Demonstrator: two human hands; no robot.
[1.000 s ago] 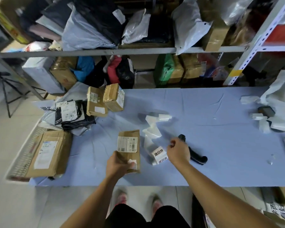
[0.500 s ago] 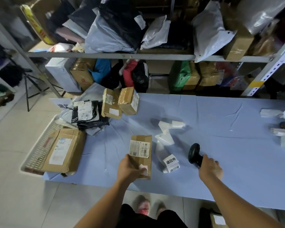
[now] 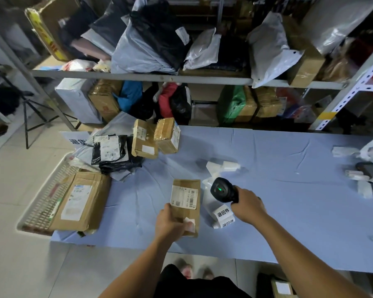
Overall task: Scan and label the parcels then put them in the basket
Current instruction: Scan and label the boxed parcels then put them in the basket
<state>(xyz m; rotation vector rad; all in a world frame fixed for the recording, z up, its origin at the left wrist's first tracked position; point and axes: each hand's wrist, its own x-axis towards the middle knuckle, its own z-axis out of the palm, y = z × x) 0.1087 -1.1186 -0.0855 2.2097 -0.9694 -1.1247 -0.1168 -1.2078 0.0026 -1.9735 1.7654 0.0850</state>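
My feed: L hand (image 3: 170, 222) grips near end of brown parcel (image 3: 186, 203) on blue table (image 3: 267, 168); R hand (image 3: 246, 205), wrapped round black scanner (image 3: 223, 189), at parcel's 3 o'clock, green light lit.

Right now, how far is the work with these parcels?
Done: one large cardboard parcel lies in the basket. In hand: the left hand holds a small brown parcel on the table while the right hand holds the barcode scanner, lit green, beside it. Left: sticker it, basket it, then two taped boxes and a black bag.
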